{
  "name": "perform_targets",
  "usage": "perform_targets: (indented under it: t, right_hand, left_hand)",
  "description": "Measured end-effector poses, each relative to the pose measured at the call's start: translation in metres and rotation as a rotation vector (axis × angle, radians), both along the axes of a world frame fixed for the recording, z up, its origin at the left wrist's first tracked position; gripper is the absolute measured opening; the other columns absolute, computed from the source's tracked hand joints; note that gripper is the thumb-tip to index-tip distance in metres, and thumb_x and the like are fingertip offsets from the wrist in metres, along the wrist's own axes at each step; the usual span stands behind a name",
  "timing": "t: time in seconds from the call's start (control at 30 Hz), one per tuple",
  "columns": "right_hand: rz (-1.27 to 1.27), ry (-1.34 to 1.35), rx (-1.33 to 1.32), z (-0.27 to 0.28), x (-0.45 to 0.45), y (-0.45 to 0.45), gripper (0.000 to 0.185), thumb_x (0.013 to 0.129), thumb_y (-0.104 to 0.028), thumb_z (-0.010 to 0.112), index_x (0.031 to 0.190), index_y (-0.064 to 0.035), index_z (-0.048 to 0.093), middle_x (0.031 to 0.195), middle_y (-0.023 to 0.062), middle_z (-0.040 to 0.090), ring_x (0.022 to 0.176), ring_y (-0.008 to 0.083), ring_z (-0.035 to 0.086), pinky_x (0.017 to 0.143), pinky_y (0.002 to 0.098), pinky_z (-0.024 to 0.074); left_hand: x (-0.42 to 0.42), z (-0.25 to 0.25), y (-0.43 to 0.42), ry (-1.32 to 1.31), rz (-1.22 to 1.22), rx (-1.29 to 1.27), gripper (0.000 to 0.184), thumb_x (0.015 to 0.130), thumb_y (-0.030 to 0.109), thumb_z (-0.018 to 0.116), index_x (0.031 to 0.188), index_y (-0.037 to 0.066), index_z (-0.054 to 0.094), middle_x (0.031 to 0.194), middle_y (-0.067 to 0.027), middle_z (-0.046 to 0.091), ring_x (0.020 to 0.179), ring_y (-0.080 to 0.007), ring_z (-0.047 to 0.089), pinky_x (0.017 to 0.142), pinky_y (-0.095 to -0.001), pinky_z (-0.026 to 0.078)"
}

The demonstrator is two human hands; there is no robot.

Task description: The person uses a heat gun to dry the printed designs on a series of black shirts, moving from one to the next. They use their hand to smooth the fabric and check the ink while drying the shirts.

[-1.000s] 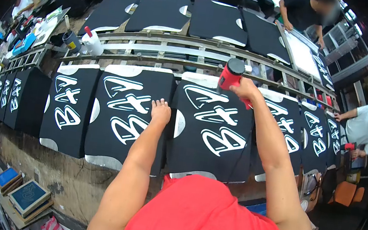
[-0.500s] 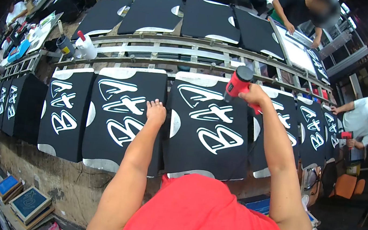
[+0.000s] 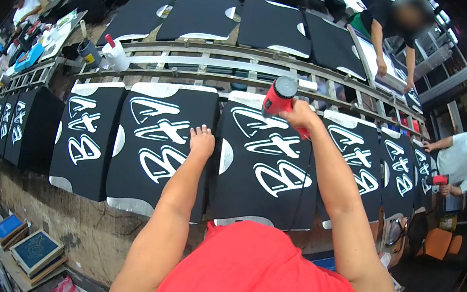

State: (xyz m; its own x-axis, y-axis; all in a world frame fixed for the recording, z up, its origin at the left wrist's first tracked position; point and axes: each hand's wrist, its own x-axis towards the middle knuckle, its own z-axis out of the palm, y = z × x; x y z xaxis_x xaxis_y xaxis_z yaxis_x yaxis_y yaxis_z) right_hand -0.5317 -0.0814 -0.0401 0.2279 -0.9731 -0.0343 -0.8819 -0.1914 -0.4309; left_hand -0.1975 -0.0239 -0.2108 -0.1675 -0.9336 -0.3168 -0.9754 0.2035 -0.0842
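My right hand [image 3: 299,114] is wrapped round the handle of a red heat gun [image 3: 279,97], whose nozzle points down over the upper part of a black printed panel [image 3: 241,177] with white lettering. To the left, my left hand [image 3: 202,140] lies with its fingers spread at the right edge of the neighbouring printed panel [image 3: 143,151]. It holds nothing. A dark cord hangs from the heat gun across the panel beneath it.
Metal rails [image 3: 208,71] run behind the panels, with a white bottle [image 3: 116,56] at their left. Beyond are plain black panels [image 3: 201,17]. A co-worker in white [image 3: 463,159] holds another red heat gun at right; another in black [image 3: 389,33] leans over a frame.
The heat gun and my right hand swung right, then back left over the panel. My left hand has stayed on its panel. The co-worker in black has shifted their arms over the frame.
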Motion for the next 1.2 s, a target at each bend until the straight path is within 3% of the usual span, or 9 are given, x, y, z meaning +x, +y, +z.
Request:
perform_targets:
  t: [0.13, 0.43, 0.5, 0.63, 0.7, 1.03, 1.1, 1.13, 1.2]
  right_hand:
    - [-0.178, -0.132, 0.406, 0.036, 0.029, 0.005, 0.055, 0.08, -0.038, 0.081, 0.118, 0.0006, 0.067, 0.1, 0.0218, 0.074, 0.094, 0.0335, 0.073, 0.087, 0.0419, 0.0562]
    - [-0.058, -0.109, 0.19, 0.0, 0.058, -0.01, 0.059, 0.079, -0.038, 0.08, 0.122, -0.0009, 0.066, 0.107, 0.0265, 0.073, 0.103, 0.0401, 0.071, 0.093, 0.0435, 0.0551]
    - [-0.048, -0.111, 0.099, 0.0, 0.067, -0.011, 0.058, 0.079, -0.039, 0.08, 0.121, -0.0009, 0.067, 0.107, 0.0265, 0.073, 0.103, 0.0404, 0.071, 0.093, 0.0436, 0.055]
    - [-0.03, -0.18, 0.141, -0.008, 0.083, -0.01, 0.054, 0.08, -0.037, 0.08, 0.118, -0.0007, 0.068, 0.105, 0.0266, 0.073, 0.101, 0.0407, 0.071, 0.092, 0.0436, 0.0551]
    - [0.0, -0.184, 0.018, -0.005, 0.089, -0.009, 0.052, 0.08, -0.036, 0.08, 0.117, -0.0007, 0.068, 0.105, 0.0266, 0.073, 0.101, 0.0406, 0.071, 0.092, 0.0436, 0.0552]
    - [0.104, -0.107, 0.249, 0.016, 0.067, 0.004, 0.05, 0.079, -0.034, 0.078, 0.116, -0.0013, 0.07, 0.102, 0.0265, 0.073, 0.097, 0.0396, 0.072, 0.088, 0.0427, 0.0557]
    - [0.086, -0.075, 0.203, 0.023, 0.062, 0.016, 0.049, 0.08, -0.032, 0.078, 0.116, -0.0008, 0.068, 0.098, 0.019, 0.075, 0.09, 0.0308, 0.073, 0.085, 0.0396, 0.056]
    - [0.086, -0.03, 0.197, 0.028, 0.059, 0.019, 0.049, 0.079, -0.033, 0.077, 0.115, -0.0013, 0.069, 0.097, 0.0184, 0.075, 0.09, 0.0306, 0.073, 0.084, 0.0392, 0.0555]
    - [0.092, -0.049, 0.26, 0.039, 0.051, 0.026, 0.049, 0.079, -0.034, 0.078, 0.114, -0.0012, 0.07, 0.096, 0.0199, 0.075, 0.088, 0.0316, 0.073, 0.084, 0.0394, 0.0562]
  left_hand:
    - [0.0, -0.004, -0.001, -0.009, 0.002, -0.011, 0.052, 0.108, 0.029, 0.032, 0.151, 0.004, 0.048, 0.162, -0.0138, 0.04, 0.147, -0.0351, 0.04, 0.123, -0.0551, 0.024]
    - [-0.003, 0.004, 0.001, -0.006, 0.003, -0.023, 0.052, 0.108, 0.028, 0.032, 0.15, 0.004, 0.049, 0.161, -0.0144, 0.042, 0.147, -0.0352, 0.041, 0.123, -0.0561, 0.024]
    - [-0.004, 0.01, -0.001, 0.049, 0.037, 0.052, 0.096, 0.073, 0.013, 0.089, 0.154, 0.0, 0.04, 0.164, -0.0177, 0.036, 0.149, -0.0354, 0.038, 0.122, -0.0548, 0.029]
    - [-0.004, 0.005, -0.002, 0.048, 0.044, 0.027, 0.097, 0.072, 0.013, 0.089, 0.154, 0.0, 0.039, 0.164, -0.0178, 0.036, 0.149, -0.0353, 0.038, 0.122, -0.0546, 0.029]
    - [-0.003, 0.002, 0.0, -0.024, 0.003, -0.007, 0.052, 0.108, 0.028, 0.031, 0.151, 0.004, 0.048, 0.161, -0.0141, 0.042, 0.147, -0.0352, 0.04, 0.122, -0.0561, 0.025]
    - [-0.002, 0.002, 0.0, 0.002, 0.011, -0.018, 0.052, 0.109, 0.03, 0.031, 0.151, 0.006, 0.049, 0.162, -0.0129, 0.04, 0.148, -0.0336, 0.039, 0.122, -0.0559, 0.025]
    - [-0.004, 0.011, -0.001, 0.05, 0.044, 0.073, 0.102, 0.071, 0.014, 0.091, 0.156, 0.0, 0.036, 0.165, -0.0171, 0.034, 0.15, -0.0351, 0.036, 0.122, -0.0547, 0.029]
    - [-0.004, 0.012, 0.0, 0.051, 0.045, 0.073, 0.102, 0.071, 0.014, 0.091, 0.156, 0.0, 0.036, 0.165, -0.0171, 0.034, 0.15, -0.0351, 0.036, 0.122, -0.0547, 0.029]
    - [-0.001, 0.005, 0.001, -0.008, 0.01, 0.01, 0.052, 0.109, 0.029, 0.03, 0.152, 0.005, 0.047, 0.164, -0.013, 0.038, 0.149, -0.0338, 0.038, 0.123, -0.0553, 0.024]
